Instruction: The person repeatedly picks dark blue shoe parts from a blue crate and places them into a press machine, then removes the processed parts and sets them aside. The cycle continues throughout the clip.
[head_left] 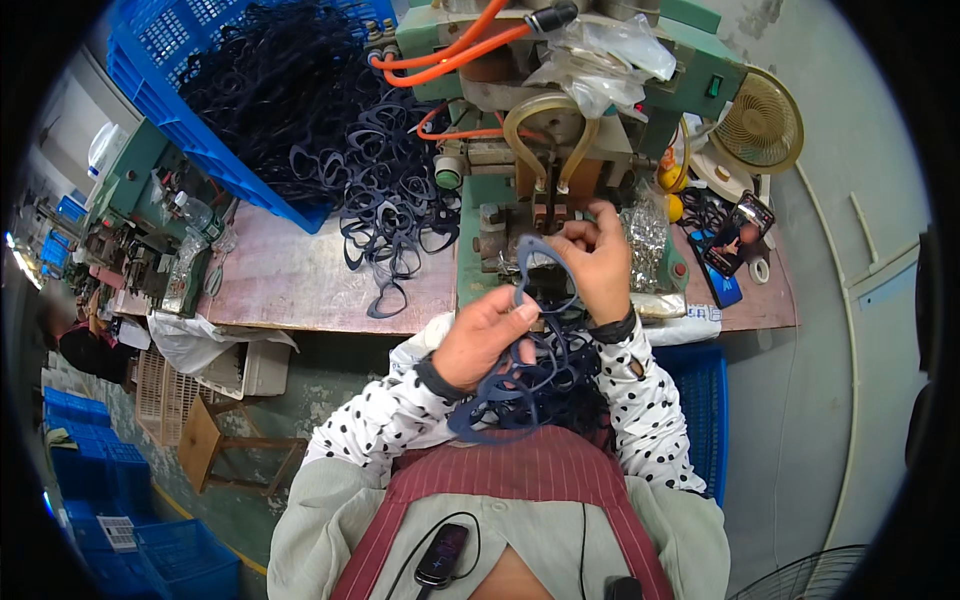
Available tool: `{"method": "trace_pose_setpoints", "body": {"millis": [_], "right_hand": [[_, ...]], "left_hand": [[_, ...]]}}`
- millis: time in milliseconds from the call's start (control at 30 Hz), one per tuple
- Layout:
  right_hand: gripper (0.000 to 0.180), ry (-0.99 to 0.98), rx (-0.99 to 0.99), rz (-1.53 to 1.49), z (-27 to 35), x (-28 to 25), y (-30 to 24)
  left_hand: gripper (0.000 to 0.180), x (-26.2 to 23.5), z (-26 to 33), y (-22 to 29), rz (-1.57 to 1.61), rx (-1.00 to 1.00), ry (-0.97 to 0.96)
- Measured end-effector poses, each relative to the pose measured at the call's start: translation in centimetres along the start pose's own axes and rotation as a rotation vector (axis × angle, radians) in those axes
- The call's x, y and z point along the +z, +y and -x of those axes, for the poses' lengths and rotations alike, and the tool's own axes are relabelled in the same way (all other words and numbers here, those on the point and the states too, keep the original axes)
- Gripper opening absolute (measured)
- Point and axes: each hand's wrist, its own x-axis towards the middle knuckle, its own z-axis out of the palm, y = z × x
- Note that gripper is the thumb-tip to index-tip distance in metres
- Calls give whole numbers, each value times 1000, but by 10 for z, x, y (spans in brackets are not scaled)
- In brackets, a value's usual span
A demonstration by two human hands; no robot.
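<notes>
My left hand (480,338) is closed on a dark blue eyeglass frame front (532,248), which tilts upward in front of a green bench machine (487,190). More dark blue frames (510,400) hang below that hand and pile over my lap. My right hand (600,268) is raised at the machine's working head (550,205), thumb and fingers drawn together in a pinch. Whatever sits between those fingertips is too small to make out. The far end of the held frame lies close beside the right thumb.
A blue crate (190,150) of tangled dark frames stands at the left, with loose frames (395,220) spilling onto the table (290,275). Right of the machine are a bag of shiny metal bits (645,240), phones (738,235) and a fan (758,120). Orange hoses (450,60) cross above.
</notes>
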Motion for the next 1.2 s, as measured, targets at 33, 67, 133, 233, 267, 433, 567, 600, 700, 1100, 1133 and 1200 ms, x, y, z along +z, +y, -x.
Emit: {"method": "trace_pose_setpoints", "body": {"millis": [33,67,133,233,267,433,567,600,700,1100,1133,1200], "right_hand": [[46,9,-34,-18,-3,-2,3],[44,43,-30,-20,-5,-9,7],[39,99,-38,-53,-9,-23,17],[36,139,-44,-49,-10,-48,31],[35,152,-51,-23,-10,-55,37],[31,213,-28,59,-13,-83,59],[32,330,-52,330,-16,-104,84],[33,382,-67,523,-16,-108,88],[28,368,-29,742,-17,-126,102],[21,170,-5,1077,-3,-107,115],[20,186,-1,1023,-4,-108,119],[19,228,-28,909,-7,-110,123]], "left_hand": [[26,9,-3,-2,-11,-115,103],[26,6,-10,-10,10,-119,67],[25,1,-21,-19,71,-140,23],[24,11,-24,-12,242,-158,26],[22,14,-27,-14,284,-149,48],[23,7,-32,-8,361,-239,-76],[29,7,-33,-18,345,-229,-29],[27,8,-33,-19,352,-206,-29],[25,14,-32,-17,361,-200,20],[39,16,-31,-23,271,-234,59],[42,17,-29,-23,235,-253,84],[51,3,-30,-42,193,-163,10]]}}
